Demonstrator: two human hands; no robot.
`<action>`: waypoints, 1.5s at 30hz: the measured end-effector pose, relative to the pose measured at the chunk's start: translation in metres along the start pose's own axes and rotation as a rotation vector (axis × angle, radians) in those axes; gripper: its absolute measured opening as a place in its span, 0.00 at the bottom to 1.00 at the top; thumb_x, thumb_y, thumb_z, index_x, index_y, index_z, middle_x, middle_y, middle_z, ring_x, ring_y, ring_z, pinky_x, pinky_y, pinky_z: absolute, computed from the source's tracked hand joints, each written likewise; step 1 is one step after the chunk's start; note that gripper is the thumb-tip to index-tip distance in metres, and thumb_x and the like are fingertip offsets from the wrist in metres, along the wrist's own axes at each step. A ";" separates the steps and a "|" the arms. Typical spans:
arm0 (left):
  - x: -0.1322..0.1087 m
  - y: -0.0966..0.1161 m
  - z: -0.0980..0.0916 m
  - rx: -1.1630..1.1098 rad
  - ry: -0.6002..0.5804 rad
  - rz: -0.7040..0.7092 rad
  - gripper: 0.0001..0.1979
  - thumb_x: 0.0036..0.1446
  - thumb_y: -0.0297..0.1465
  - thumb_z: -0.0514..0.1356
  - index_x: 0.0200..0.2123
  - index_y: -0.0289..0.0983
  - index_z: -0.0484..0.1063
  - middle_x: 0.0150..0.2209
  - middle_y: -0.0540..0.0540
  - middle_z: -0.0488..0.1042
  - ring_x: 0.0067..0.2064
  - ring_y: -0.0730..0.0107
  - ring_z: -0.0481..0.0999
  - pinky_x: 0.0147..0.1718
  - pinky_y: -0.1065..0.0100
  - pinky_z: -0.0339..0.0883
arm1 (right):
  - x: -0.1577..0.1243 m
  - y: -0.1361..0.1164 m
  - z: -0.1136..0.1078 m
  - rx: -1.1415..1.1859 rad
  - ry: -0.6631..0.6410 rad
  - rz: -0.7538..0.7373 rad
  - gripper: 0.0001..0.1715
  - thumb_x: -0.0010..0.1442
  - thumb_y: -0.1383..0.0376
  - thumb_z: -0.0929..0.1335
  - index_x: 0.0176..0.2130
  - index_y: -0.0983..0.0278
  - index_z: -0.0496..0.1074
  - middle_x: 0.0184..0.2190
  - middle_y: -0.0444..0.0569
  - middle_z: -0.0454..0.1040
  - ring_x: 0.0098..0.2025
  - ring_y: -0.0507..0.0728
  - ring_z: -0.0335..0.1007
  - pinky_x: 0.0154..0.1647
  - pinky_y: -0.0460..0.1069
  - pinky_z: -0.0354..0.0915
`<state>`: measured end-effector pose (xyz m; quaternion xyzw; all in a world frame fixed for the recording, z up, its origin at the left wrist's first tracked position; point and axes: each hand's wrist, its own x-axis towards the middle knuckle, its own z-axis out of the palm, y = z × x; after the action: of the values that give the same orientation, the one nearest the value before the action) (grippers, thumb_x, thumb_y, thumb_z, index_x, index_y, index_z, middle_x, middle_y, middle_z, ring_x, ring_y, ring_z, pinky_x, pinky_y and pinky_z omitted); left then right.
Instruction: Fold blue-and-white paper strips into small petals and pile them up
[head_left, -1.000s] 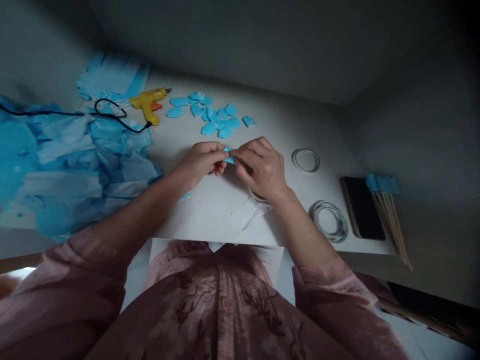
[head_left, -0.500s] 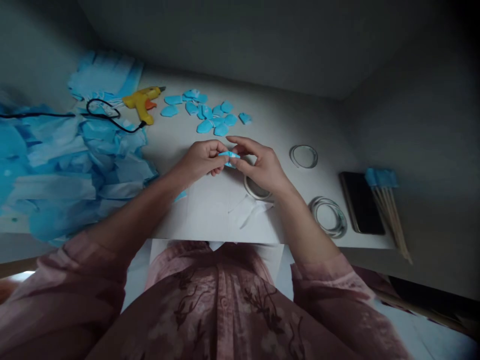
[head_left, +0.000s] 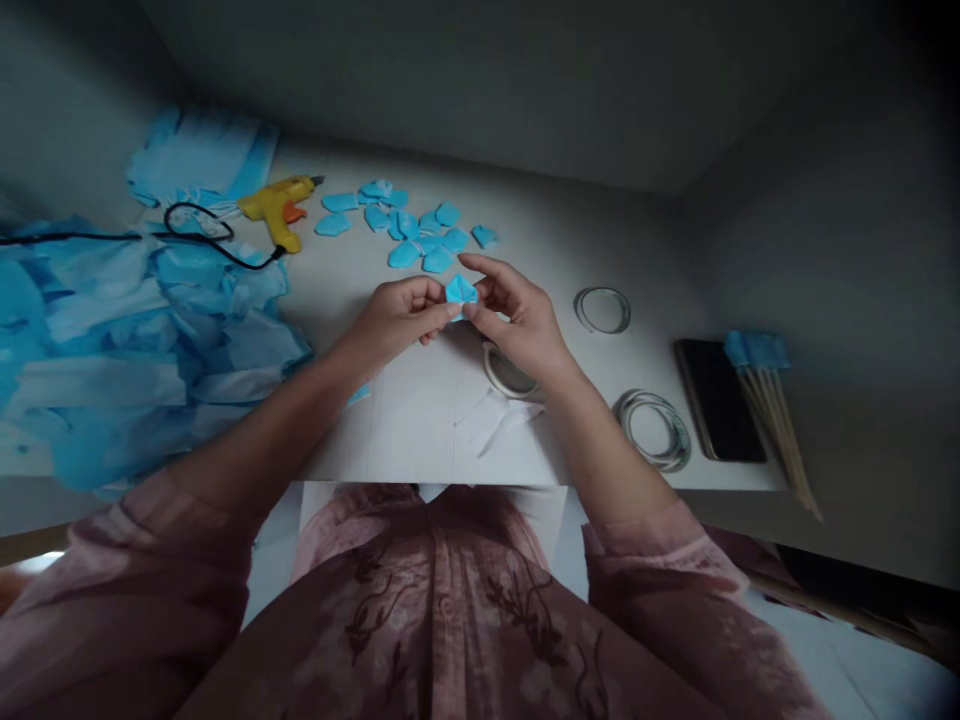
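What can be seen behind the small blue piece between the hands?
Beyond the small blue piece, loose blue pieces lie on the white table. Its far face, and whatever touches it there, cannot be seen.

The person wore a loose shirt (head_left: pixel 442 650) of dusty pink cloth. Its left sleeve (head_left: pixel 150 580) and its right sleeve (head_left: pixel 660 580) were wide, and both ended near the elbow. Down the middle of the front there was a straight placket (head_left: pixel 444 560), with what looked like a round button (head_left: pixel 448 605). On both sides of it, dark branch patterns (head_left: pixel 536 620) were visible, together with paler, blurred spots.
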<state>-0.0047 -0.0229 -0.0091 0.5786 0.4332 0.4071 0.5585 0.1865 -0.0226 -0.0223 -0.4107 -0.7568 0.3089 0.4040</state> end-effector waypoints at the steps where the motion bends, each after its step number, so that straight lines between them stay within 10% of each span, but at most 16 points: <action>1: 0.000 0.000 0.000 0.014 0.007 -0.007 0.08 0.52 0.31 0.67 0.28 0.36 0.70 0.22 0.53 0.70 0.23 0.79 0.67 0.24 0.74 0.62 | 0.000 0.001 0.000 -0.006 0.001 0.009 0.35 0.67 0.45 0.66 0.65 0.60 0.68 0.39 0.48 0.77 0.39 0.55 0.72 0.44 0.51 0.72; 17: 0.000 0.004 -0.002 0.018 0.034 -0.027 0.06 0.54 0.30 0.66 0.28 0.36 0.72 0.22 0.52 0.71 0.24 0.78 0.68 0.26 0.74 0.62 | 0.001 0.005 0.001 0.105 0.069 0.050 0.33 0.66 0.43 0.66 0.61 0.59 0.71 0.36 0.47 0.77 0.34 0.53 0.71 0.37 0.50 0.72; 24: 0.005 0.007 -0.007 -0.060 0.211 -0.035 0.10 0.56 0.26 0.63 0.24 0.36 0.67 0.21 0.51 0.72 0.23 0.79 0.69 0.24 0.75 0.61 | 0.007 0.021 -0.014 0.137 0.277 0.302 0.22 0.64 0.48 0.67 0.45 0.62 0.78 0.32 0.47 0.77 0.30 0.51 0.71 0.24 0.45 0.66; 45: 0.004 0.002 -0.004 -0.130 0.211 -0.053 0.06 0.56 0.27 0.66 0.28 0.34 0.73 0.21 0.52 0.70 0.24 0.78 0.70 0.27 0.74 0.63 | 0.006 0.031 0.004 -0.313 0.091 0.348 0.12 0.60 0.60 0.69 0.35 0.64 0.80 0.28 0.46 0.78 0.28 0.52 0.65 0.31 0.49 0.55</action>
<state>-0.0070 -0.0178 -0.0074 0.4836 0.4774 0.4781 0.5565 0.1925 -0.0036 -0.0466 -0.6062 -0.6941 0.2341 0.3097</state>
